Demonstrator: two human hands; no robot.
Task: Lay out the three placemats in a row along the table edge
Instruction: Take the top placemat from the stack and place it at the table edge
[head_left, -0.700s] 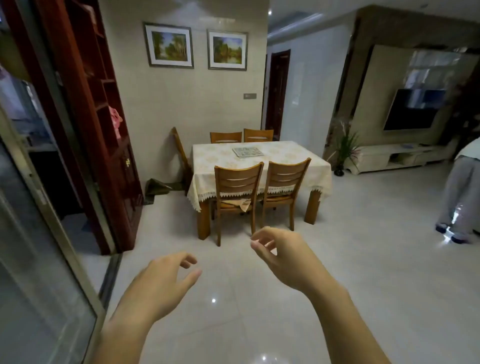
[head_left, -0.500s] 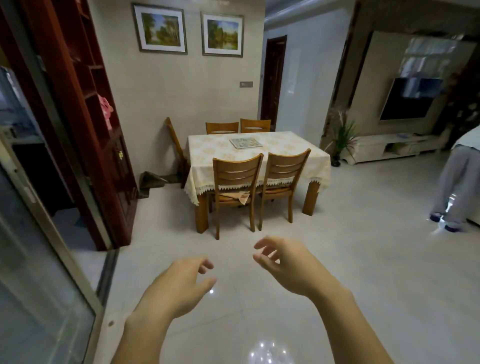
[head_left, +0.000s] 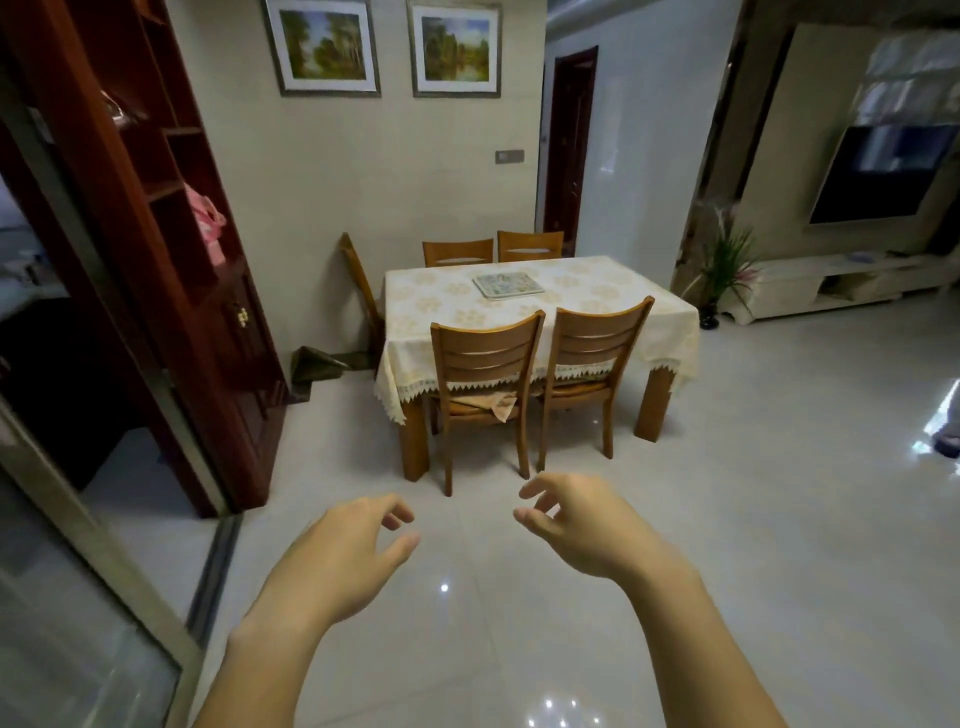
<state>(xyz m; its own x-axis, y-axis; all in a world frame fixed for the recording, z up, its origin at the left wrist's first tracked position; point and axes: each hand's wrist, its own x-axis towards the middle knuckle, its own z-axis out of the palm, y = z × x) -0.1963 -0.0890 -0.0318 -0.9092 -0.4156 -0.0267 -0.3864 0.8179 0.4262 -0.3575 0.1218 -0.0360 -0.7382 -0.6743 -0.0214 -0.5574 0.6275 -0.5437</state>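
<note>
placemats (head_left: 508, 285) lie in one flat stack near the middle of the tabletop (head_left: 436, 306), well apart from the left hand (head_left: 345, 556) and the right hand (head_left: 582, 525), both empty over the floor with fingers (head_left: 397, 512) loosely curled and slightly spread. the likely trouble: the near chairs (head_left: 485, 353), pushed in along the front edge, block the reach, and dragging the stack could rumple the loose tablecloth (head_left: 670, 332). the stack looks thin, pale, blue-green patterned and squarish; how many mats it holds cannot be told.
</note>
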